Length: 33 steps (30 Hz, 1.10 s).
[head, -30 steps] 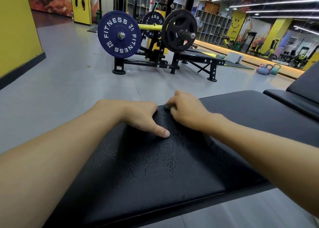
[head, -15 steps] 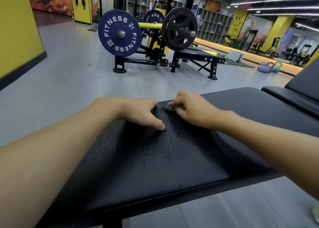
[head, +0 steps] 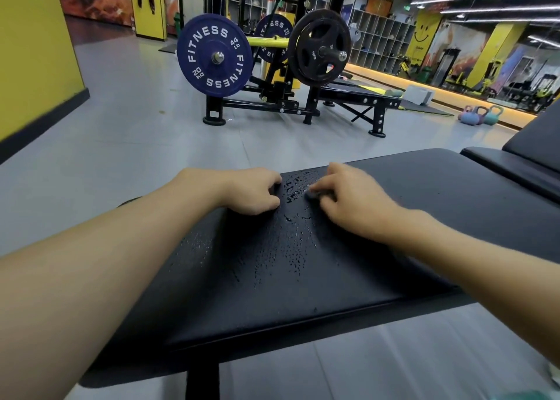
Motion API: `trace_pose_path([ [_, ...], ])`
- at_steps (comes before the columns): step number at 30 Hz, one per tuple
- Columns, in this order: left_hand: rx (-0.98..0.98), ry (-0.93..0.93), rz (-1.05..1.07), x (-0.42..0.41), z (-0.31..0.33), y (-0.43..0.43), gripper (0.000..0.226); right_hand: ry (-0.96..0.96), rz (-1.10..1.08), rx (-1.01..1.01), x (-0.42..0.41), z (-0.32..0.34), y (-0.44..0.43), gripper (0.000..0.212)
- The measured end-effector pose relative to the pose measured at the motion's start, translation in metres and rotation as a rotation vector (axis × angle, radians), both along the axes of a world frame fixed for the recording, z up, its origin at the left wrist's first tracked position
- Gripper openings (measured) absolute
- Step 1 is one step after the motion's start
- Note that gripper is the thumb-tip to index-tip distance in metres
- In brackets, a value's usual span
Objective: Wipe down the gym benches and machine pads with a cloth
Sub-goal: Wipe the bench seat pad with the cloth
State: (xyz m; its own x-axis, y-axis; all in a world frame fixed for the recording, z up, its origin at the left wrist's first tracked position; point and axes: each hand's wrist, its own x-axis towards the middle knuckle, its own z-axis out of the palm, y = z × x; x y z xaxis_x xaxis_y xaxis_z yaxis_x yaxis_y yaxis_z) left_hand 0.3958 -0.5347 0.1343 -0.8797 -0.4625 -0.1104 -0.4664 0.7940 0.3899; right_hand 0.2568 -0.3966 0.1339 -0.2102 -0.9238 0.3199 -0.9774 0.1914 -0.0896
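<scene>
Surface: black padded bench pad point(head: 303, 278), matte and wide, speckled with wet droplets point(head: 291, 193) that are densest near its far edge and thin out toward the near edge.

Hands, both on the pad's far part:
- left hand point(head: 251, 192) at the far-left edge, fingers curled under and bearing on the vinyl, nothing seen in them
- right hand point(head: 354, 199) to the right of the droplets, motion-blurred, fingers closed over a small grey cloth point(head: 312, 194) pressed flat to the pad; only a sliver of it shows

Room, taken from the pad:
- grey floor point(head: 121, 126) all around it
- yellow wall point(head: 33, 51) with a dark skirting, far left
- black plate-loaded machine point(head: 272, 102) well beyond the far edge, carrying a blue plate point(head: 214, 55) and a black plate point(head: 319, 48)
- open cubby shelves point(head: 378, 42) behind that
- pastel kettlebells point(head: 481, 115) on the floor, beyond and to the right
- second black bench point(head: 515, 163) just off the pad's right end, back section raised
- mirrored wall with light strips, far right

Writing: the blue plate reads "FITNESS" twice, plus "20 KG" and "44 LB". A second blue plate point(head: 274, 35) behind it shows part of the same word. A yellow pillar point(head: 424, 29) bears a drawn smiley face — no words. The red hanging banner's characters are too small to read.
</scene>
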Motion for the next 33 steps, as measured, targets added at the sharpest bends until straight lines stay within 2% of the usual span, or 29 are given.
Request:
trace_pose_path([
  [3, -0.029, 0.004, -0.001, -0.002, 0.000, 0.002, 0.043, -0.049, 0.252, 0.088, 0.036, -0.003, 0.020, 0.029],
  [5, -0.027, -0.001, 0.006, -0.001, 0.000, 0.005, 0.043, -0.024, 0.185, 0.109, 0.015, 0.005, 0.021, 0.030],
  [7, -0.019, -0.004, 0.011, 0.001, 0.001, 0.006, 0.042, 0.005, -0.018, 0.049, -0.016, 0.011, 0.019, 0.033],
  [9, -0.008, -0.003, 0.018, 0.003, 0.001, 0.007, 0.043, 0.013, -0.116, -0.018, -0.015, 0.006, 0.019, 0.033],
  [11, -0.008, 0.000, 0.029, 0.002, 0.001, 0.009, 0.044, 0.036, -0.003, 0.006, 0.015, -0.002, 0.025, 0.032],
  [14, -0.006, 0.008, 0.046, 0.003, 0.000, 0.010, 0.050, -0.048, 0.236, 0.096, 0.041, -0.001, 0.045, 0.027],
  [16, -0.006, 0.020, 0.057, 0.007, -0.002, 0.010, 0.053, -0.044, 0.168, 0.100, 0.017, 0.005, 0.046, 0.029],
  [19, -0.018, 0.045, 0.072, 0.015, -0.010, 0.007, 0.053, 0.022, -0.073, -0.022, 0.000, 0.003, 0.045, 0.033],
  [21, -0.061, 0.029, 0.088, 0.018, -0.012, 0.006, 0.060, 0.039, -0.018, -0.016, 0.028, -0.005, 0.048, 0.033],
  [24, -0.083, -0.007, 0.117, 0.021, -0.012, 0.008, 0.077, -0.032, 0.253, 0.107, 0.063, -0.003, 0.068, 0.031],
  [26, -0.084, -0.020, 0.124, 0.023, -0.013, 0.008, 0.077, -0.041, 0.214, 0.129, 0.042, 0.006, 0.071, 0.032],
  [29, -0.076, -0.035, 0.115, 0.027, -0.015, 0.007, 0.078, 0.021, -0.059, -0.001, 0.016, 0.005, 0.071, 0.034],
  [30, -0.074, -0.031, 0.114, 0.027, -0.016, 0.006, 0.079, 0.052, -0.081, -0.022, 0.025, 0.001, 0.072, 0.035],
  [33, -0.080, -0.019, 0.112, 0.026, -0.019, 0.002, 0.080, 0.034, 0.162, 0.028, 0.071, -0.009, 0.087, 0.032],
])
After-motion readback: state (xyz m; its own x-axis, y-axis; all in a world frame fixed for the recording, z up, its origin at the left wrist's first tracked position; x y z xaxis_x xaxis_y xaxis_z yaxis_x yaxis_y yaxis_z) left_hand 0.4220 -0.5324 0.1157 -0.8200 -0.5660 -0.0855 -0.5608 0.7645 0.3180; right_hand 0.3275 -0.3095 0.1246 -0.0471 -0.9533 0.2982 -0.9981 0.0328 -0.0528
